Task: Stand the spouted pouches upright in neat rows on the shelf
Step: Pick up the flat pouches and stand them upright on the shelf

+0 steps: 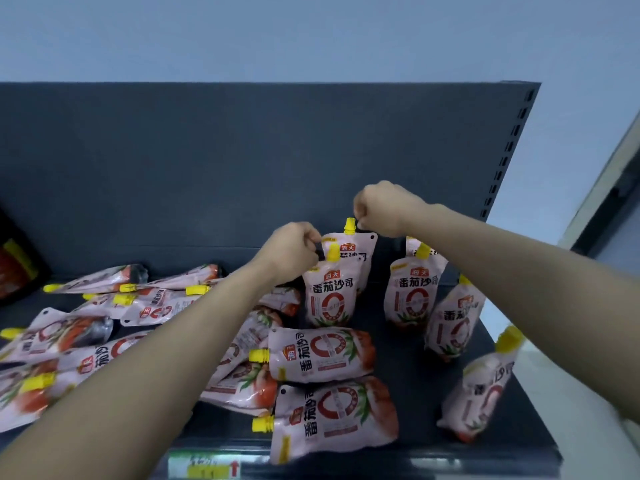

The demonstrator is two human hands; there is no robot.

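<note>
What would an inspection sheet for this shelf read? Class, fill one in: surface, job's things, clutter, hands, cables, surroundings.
Surface: dark shelf, much of it covered by pouches.
Job's things: rear pouch upright behind front pouch; right row upright, ending in a leaning pouch; heap lying at the left; two flat pouches at front centre.
Clutter: red-and-yellow package at far left; price label on the front edge.
Hands: left hand pinches the rear pouch's top corner; right hand pinches its top beside the yellow cap.
Cables: nothing seen.
Surroundings: back panel, slotted upright, pale wall.
</note>
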